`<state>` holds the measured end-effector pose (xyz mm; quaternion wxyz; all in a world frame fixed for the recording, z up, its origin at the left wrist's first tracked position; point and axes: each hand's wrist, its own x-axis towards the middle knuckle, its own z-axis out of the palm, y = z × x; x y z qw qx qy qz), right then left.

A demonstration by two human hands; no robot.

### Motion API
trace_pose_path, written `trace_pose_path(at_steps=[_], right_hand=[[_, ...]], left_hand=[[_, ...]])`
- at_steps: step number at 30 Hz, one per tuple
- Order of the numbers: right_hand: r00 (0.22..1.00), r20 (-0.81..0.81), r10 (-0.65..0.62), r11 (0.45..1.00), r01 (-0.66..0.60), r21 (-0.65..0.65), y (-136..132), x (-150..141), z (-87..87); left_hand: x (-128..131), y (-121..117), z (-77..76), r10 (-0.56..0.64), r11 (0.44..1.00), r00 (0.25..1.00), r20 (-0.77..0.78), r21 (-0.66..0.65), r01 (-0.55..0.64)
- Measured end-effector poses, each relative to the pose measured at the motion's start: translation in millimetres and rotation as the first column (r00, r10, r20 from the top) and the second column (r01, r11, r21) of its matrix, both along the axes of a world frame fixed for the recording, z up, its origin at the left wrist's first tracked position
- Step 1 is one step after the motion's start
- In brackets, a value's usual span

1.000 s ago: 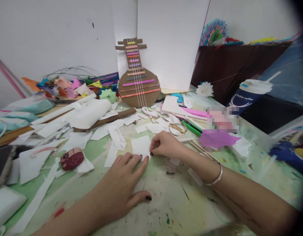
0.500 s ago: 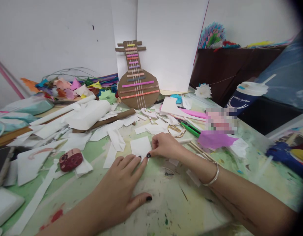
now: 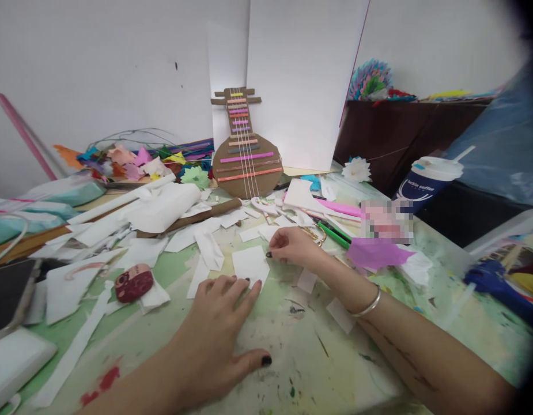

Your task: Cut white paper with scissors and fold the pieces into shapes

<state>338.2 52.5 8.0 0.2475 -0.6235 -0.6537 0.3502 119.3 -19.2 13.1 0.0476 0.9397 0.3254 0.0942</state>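
Note:
My left hand (image 3: 231,311) lies palm down on the table, fingers spread. Its fingertips press on the lower part of a small white paper piece (image 3: 251,262). The paper shows a pointed corner on its right side; its lower edge is hidden under my fingers. Beside that right edge is my right hand (image 3: 294,248), its thumb and fingers pinched together. Whether anything is between those fingertips is too small to make out. A silver bangle (image 3: 370,302) circles my right wrist.
White paper scraps (image 3: 210,248) litter the green-stained table (image 3: 309,357). A dark red patterned object (image 3: 134,282) sits left of my hands. Behind stands a brown cardboard lute (image 3: 249,167). At right are a green pen-like tool (image 3: 335,235), purple paper (image 3: 378,253) and a coffee cup (image 3: 426,184).
My right hand has moved up and slightly right, off the spot near my left fingertips, uncovering the paper's right corner. My left hand stays on the paper. The whole view has shifted slightly.

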Motion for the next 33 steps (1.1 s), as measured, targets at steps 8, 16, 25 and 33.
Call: trace_pose_path(at_steps=[8, 16, 25, 33], right_hand=[[0.947, 0.32, -0.025, 0.988, -0.025, 0.151, 10.9, -27.3, 10.8], [0.985, 0.175, -0.01, 0.997, -0.004, 0.077, 23.2, -28.8, 3.3], [0.982, 0.146, -0.121, 0.943, 0.068, 0.326, 3.9, -34.1, -13.9], [0.988, 0.151, 0.018, 0.905, -0.08, 0.417, -6.2, -28.9, -12.9]], left_hand=[[5.5, 56.2, -4.0, 0.206, 0.979, 0.935, 0.289, -0.055, -0.198], [16.6, 100.6, -6.0, 0.511, 0.836, 0.852, 0.11, -0.296, -0.463], [21.7, 90.9, -9.7, 0.56, 0.821, 0.793, 0.239, -0.293, -0.491], [13.7, 83.9, -16.0, 0.412, 0.906, 0.818, 0.4, -0.271, -0.324]])
